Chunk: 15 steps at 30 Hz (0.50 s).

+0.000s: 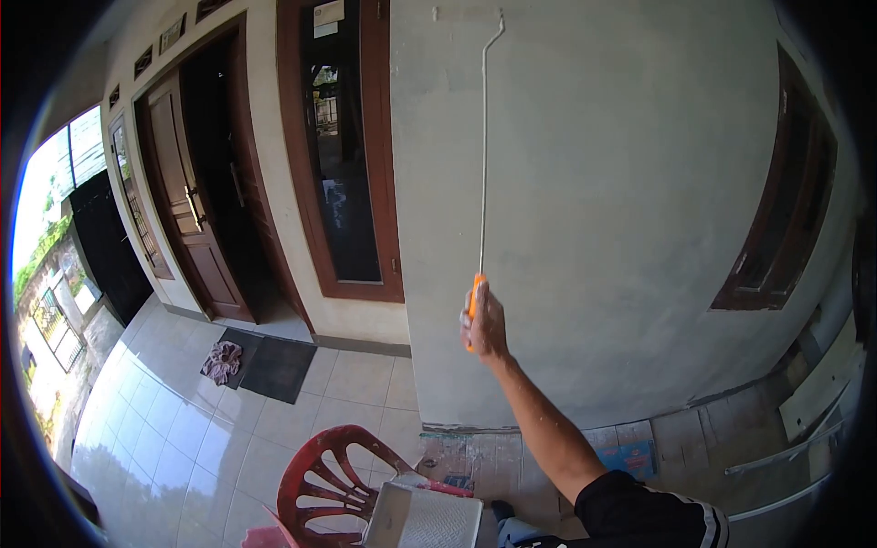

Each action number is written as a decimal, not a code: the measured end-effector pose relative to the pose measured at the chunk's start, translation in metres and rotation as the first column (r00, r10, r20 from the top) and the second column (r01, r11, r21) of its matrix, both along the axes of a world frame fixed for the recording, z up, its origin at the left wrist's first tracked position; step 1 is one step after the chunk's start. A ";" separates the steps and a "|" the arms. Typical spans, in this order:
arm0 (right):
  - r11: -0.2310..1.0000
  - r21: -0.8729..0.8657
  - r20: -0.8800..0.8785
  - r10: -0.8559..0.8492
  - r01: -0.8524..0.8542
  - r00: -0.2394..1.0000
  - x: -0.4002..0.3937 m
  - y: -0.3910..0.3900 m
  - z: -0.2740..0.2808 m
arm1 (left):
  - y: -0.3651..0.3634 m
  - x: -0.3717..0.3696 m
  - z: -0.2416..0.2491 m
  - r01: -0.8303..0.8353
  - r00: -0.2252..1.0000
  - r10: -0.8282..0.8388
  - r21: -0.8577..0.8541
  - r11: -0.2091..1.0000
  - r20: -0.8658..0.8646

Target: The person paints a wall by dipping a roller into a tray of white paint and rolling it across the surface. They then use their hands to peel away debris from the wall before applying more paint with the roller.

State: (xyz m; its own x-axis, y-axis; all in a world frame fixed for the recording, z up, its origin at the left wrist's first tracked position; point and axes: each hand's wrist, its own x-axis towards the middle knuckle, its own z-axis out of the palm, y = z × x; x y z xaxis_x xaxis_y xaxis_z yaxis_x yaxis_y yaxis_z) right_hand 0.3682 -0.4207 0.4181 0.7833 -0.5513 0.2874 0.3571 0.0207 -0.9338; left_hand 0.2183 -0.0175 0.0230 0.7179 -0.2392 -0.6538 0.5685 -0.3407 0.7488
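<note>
Pale grey covers the broad wall (621,183), which stands beside a tiled floor (206,438). Further left is a tall brown-framed window (343,164). Lower down stands a red plastic chair (352,443). One paint roller (483,164) points up in front of the wall, its thin rod bent near the top. On the chair rests a ribbed paint tray (434,525). Fingers of the right hand (489,327) are wrapped around the roller's orange handle (477,287); the left hand's I cannot tell.
</note>
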 end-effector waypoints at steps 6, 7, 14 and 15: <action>0.999 -0.007 -0.025 -0.037 0.037 0.999 0.031 -0.051 0.066 | -0.004 0.001 -0.001 0.007 1.000 -0.006 0.011 1.000 -0.019; 0.999 -0.016 -0.037 -0.045 0.044 0.998 0.032 -0.052 0.047 | -0.004 0.001 0.000 0.003 1.000 -0.003 0.011 1.000 -0.027; 0.994 -0.014 -0.044 -0.106 0.105 0.993 0.003 -0.026 -0.145 | -0.004 -0.005 0.000 -0.004 0.999 0.005 0.019 1.000 -0.039; 0.994 -0.004 -0.054 -0.108 0.108 0.993 0.001 -0.026 -0.149 | -0.003 -0.006 -0.001 -0.004 0.999 0.005 0.022 1.000 -0.041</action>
State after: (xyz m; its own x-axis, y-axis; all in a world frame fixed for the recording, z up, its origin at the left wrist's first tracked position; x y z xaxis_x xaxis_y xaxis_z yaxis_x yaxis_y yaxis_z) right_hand 0.3693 -0.4468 0.2689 0.7337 -0.6330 0.2470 0.3066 -0.0160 -0.9517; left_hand 0.2124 -0.0210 0.0225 0.6917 -0.2214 -0.6874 0.5999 -0.3538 0.7176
